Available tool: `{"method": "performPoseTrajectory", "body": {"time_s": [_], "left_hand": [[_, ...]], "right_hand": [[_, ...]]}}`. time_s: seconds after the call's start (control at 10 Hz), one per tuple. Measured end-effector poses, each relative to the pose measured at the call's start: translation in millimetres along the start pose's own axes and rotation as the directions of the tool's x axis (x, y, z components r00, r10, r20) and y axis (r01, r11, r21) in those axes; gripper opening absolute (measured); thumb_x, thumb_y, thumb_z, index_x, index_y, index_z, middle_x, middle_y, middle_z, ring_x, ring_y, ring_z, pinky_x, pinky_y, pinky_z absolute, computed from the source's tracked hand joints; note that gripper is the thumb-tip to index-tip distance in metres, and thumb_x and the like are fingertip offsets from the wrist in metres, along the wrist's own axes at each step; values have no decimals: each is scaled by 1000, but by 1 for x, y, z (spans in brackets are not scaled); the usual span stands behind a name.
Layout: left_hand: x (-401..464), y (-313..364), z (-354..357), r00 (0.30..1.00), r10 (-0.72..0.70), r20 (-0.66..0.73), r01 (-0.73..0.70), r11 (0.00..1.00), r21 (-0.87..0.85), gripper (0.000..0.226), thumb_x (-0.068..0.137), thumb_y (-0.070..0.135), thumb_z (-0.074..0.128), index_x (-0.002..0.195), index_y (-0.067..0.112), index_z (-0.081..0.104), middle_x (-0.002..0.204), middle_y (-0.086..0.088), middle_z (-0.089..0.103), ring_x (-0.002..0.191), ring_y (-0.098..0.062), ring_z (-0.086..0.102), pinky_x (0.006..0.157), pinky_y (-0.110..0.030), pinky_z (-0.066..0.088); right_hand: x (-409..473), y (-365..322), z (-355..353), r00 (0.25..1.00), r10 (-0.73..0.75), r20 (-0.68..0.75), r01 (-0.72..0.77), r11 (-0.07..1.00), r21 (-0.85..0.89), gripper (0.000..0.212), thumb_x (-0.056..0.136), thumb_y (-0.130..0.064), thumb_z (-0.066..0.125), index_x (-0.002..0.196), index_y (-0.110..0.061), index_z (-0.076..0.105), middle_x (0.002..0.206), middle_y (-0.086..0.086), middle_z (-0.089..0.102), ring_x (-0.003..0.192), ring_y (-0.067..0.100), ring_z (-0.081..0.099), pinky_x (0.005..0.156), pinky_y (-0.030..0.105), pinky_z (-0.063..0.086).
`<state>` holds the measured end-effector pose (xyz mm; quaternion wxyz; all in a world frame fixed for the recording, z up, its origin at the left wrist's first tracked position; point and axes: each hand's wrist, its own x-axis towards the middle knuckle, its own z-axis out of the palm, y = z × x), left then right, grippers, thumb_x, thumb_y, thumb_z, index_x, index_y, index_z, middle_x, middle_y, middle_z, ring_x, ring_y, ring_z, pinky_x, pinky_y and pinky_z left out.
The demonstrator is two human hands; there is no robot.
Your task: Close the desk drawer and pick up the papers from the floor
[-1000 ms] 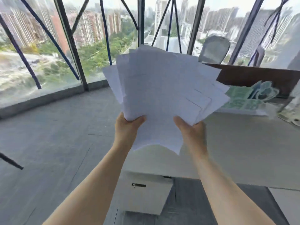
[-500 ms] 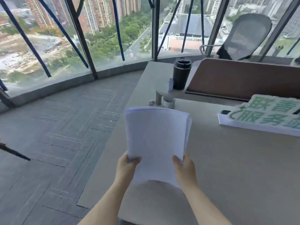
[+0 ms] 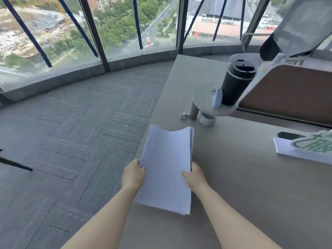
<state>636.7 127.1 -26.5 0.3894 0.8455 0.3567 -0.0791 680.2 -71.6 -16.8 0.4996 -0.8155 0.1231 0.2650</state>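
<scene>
Head view, left to right. Grey patterned floor [image 3: 71, 141] beneath curved windows [image 3: 53, 33]; no loose sheets show on the part of it in view. Left hand [image 3: 133, 174] closed on the left edge of the papers [image 3: 167, 168], thumb on top. The papers form one squared stack, held low over the near left corner of the desk [image 3: 251, 177]; whether the lower edge touches the desktop cannot be told. Right hand [image 3: 195, 177] closed on the stack's right edge. Further right: a small raised shelf [image 3: 203, 97] carrying a black lidded cup [image 3: 235, 83], then a green-lettered sign [image 3: 309, 146] at the frame edge. Progress, as judged: papers appear collected, so that step looks done; the drawer lies out of view, so its closure cannot be confirmed; setting the stack down seems all that is left
</scene>
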Motion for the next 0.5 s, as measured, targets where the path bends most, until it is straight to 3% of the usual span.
{"method": "performPoseTrajectory", "body": {"time_s": [0.1,0.2,0.3,0.4,0.5], "left_hand": [[14,-7,1,999,-41,-14,42,998,54,30,91,18,56,67,18,38,70,0,52,61,-21,45,54,-30,30],[18,-3,3,999,-32,-29,35,995,91,5,87,19,57,89,16,53,93,-4,63,78,-26,57,60,-32,41],[14,-2,9,998,-22,-67,29,993,118,31,88,19,58,118,14,55,116,-8,63,105,-32,59,77,-41,52],[8,6,8,994,-17,-107,38,979,201,43,90,24,61,130,13,51,128,-14,56,117,-36,51,88,-46,51],[-11,5,8,981,21,-191,36,955,295,48,91,29,63,134,12,51,132,-15,54,118,-35,50,92,-46,49]], "right_hand": [[11,7,11,997,40,-71,-46,996,-80,23,80,-11,50,99,-21,58,102,2,70,82,21,65,70,33,54],[13,5,15,982,55,-181,-104,957,-269,25,77,-17,50,101,-23,49,95,-1,67,80,27,66,64,33,51],[10,4,14,967,85,-241,-171,917,-362,44,75,-25,53,116,-27,36,96,0,67,83,29,65,67,34,52],[8,4,2,969,103,-226,-188,899,-395,69,79,-40,58,139,-31,25,110,2,67,91,28,63,69,33,44],[-7,16,-16,978,85,-189,-113,983,-146,49,89,-38,54,134,-24,42,123,1,63,91,23,58,73,31,41]]}}
